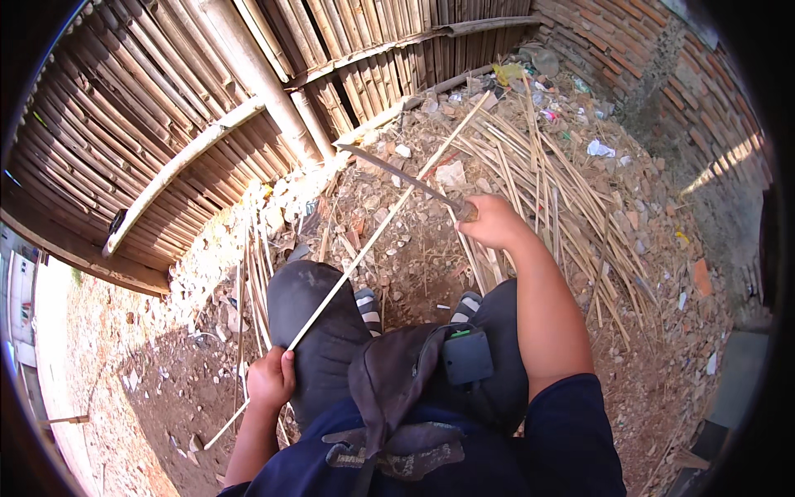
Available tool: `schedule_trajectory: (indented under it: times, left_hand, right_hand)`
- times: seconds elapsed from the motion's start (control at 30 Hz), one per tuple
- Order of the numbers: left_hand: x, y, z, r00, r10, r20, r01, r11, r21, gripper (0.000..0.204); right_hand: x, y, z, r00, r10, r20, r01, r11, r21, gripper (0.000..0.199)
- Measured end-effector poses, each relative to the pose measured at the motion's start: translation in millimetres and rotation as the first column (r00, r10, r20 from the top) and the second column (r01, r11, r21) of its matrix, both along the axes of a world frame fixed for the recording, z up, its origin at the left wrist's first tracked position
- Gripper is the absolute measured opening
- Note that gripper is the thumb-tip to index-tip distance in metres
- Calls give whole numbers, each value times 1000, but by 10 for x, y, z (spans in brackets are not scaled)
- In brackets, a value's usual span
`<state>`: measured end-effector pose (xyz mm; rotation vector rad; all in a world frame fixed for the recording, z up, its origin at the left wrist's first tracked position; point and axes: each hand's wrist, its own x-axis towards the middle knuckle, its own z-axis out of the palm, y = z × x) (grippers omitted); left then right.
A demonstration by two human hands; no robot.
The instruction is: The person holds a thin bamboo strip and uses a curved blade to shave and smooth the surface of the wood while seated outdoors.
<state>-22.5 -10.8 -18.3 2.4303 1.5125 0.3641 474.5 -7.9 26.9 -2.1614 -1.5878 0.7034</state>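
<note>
My left hand (271, 377) is closed around a long, pale bamboo strip (356, 263) beside my left knee. The strip slants up and away to the right, and its short lower end sticks out below my fist. In my right hand (490, 222) is the handle of a long-bladed knife (389, 168), its tip toward the far left. The blade crosses the strip at its upper part and looks to be against it; whether it cuts in, I cannot tell. A dark box-shaped device (468, 358) rests on my lap.
Many split bamboo strips (571, 219) lie in a loose pile at the right. A few more (252, 273) lie by my left knee. Rubble and litter (451, 174) cover the ground ahead. A bamboo wall (199, 74) stands at far left, a brick wall (662, 58) at far right.
</note>
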Motion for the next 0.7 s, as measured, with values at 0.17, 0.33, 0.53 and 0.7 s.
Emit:
schedule_trajectory:
  times: [0.17,0.33,0.53,0.7]
  left_hand:
    - [10,9,-1,1000,-24,-3,24,1000,16,32]
    - [-12,-19,-35,999,-28,33,25,997,66,34]
    - [66,-40,-16,1000,1,-31,2,996,92,35]
    - [72,-65,-2,1000,8,-21,-6,996,94,34]
  right_hand:
    - [2,-52,-117,989,-137,53,131,986,100,45]
    - [-332,-73,129,977,205,54,-201,977,-76,61]
    - [114,-50,-39,995,-97,26,96,994,47,44]
    - [-217,-52,45,992,61,109,-51,995,-91,50]
